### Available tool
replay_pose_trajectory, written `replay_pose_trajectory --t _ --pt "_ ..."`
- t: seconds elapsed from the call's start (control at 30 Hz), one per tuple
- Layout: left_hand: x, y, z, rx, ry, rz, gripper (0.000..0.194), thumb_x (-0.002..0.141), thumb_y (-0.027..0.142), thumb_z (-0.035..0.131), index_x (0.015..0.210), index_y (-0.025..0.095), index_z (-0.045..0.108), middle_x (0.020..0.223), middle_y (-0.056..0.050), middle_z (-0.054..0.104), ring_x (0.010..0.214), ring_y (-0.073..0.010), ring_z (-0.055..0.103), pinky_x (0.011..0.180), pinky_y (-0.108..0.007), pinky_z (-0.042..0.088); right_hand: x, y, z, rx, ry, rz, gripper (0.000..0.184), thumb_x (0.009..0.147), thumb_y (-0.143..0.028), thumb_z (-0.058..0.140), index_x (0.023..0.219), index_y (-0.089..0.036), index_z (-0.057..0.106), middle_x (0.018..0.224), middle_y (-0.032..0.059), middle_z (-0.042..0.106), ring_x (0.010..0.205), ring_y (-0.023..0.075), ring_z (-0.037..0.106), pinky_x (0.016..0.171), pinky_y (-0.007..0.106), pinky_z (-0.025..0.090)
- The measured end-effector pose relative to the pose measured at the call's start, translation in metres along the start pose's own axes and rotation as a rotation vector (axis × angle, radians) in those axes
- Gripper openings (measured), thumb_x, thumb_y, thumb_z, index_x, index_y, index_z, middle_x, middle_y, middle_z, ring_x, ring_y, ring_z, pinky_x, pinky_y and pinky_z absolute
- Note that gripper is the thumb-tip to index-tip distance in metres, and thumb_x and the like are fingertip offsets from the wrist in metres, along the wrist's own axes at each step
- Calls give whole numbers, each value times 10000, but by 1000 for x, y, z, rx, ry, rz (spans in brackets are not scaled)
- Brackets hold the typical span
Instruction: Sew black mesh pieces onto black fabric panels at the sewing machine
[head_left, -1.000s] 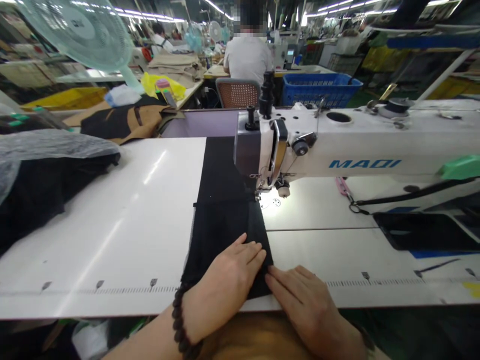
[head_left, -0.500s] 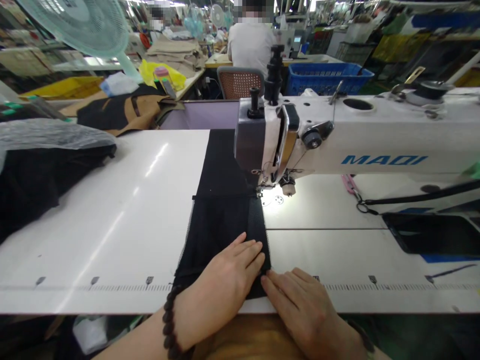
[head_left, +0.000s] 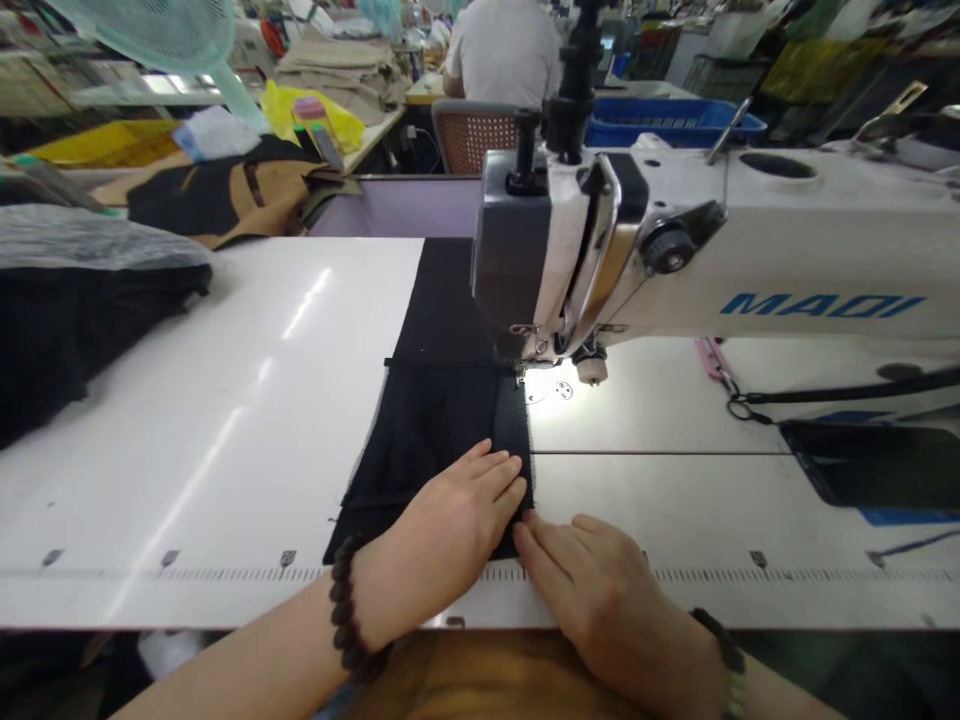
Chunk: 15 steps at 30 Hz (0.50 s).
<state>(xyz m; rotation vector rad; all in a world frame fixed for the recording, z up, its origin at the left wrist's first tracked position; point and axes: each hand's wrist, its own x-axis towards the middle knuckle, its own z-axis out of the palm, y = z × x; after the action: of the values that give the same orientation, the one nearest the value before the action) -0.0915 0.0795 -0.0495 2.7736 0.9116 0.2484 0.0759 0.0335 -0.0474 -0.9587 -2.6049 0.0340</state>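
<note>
A long black fabric piece (head_left: pixel 435 430) lies on the white sewing table, its far part running past the sewing machine's needle area (head_left: pixel 523 373). A cross seam lies level with the needle, and the right edge passes by it. My left hand (head_left: pixel 461 520) rests flat on the near part of the fabric, fingers stretched forward and a dark bead bracelet on the wrist. At the near right edge, my right hand (head_left: pixel 592 580) has its fingertips closed on the fabric; part of that grip is hidden.
The white machine arm (head_left: pixel 810 250) spans the right side. A phone (head_left: pixel 870 465) and a pink-ended strap (head_left: pixel 712 358) lie below it. Black fabric under clear plastic (head_left: pixel 90 300) sits at left. Beyond are a blue basket (head_left: pixel 675 122) and a seated person (head_left: pixel 504 50).
The black fabric has slid slightly away from me at the machine, and both hands have moved forward with it. My view has shifted a little closer and lower.
</note>
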Motion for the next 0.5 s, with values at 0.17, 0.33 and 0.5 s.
replay_pose_trajectory --t 0.17,0.33,0.5 --pt "8 -12 -2 -11 -1 8 275 872 124 357 1056 101 560 1144 -88 570 1102 -176 489 1031 -383 326 9 11 3 -6 -78 -24 297 760 15 314 804 -88 589 751 130 605 672 216 558 537 312 428" --pt "17 -23 -1 12 -18 13 287 871 123 352 1076 90 550 1165 -99 552 1114 -190 476 1032 -395 313 20 21 2 -31 -114 -35 237 692 22 384 731 -114 574 714 100 595 589 204 533 474 309 403" --pt "28 -31 -3 19 -42 -1 276 875 129 352 1068 99 545 1169 -98 538 1108 -185 470 1037 -387 299 29 32 5 -56 -172 -31 200 708 4 427 744 -121 578 704 87 583 606 208 530 483 309 395"
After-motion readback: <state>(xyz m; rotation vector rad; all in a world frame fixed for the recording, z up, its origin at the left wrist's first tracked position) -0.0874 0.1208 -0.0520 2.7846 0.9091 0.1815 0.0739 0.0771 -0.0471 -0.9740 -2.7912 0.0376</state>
